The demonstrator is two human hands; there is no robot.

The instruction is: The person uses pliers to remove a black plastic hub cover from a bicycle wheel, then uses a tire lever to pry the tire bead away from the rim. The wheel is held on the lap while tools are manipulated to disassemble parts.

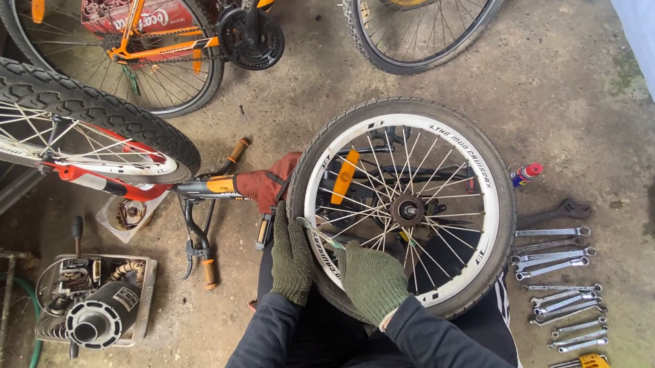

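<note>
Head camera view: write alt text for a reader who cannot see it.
Two gloved hands, left and right, hold a small bicycle wheel upright on the person's lap, working a thin metal tool at its white rim. Wrenches lie in a row on the concrete to the right; bicycles stand behind.

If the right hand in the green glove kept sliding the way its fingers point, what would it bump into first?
The right hand points up and left along the white rim, toward the thin metal tool wedged at the tyre. It would probably meet that tool first, then the left hand beside it, though depth is hard to judge.
</note>
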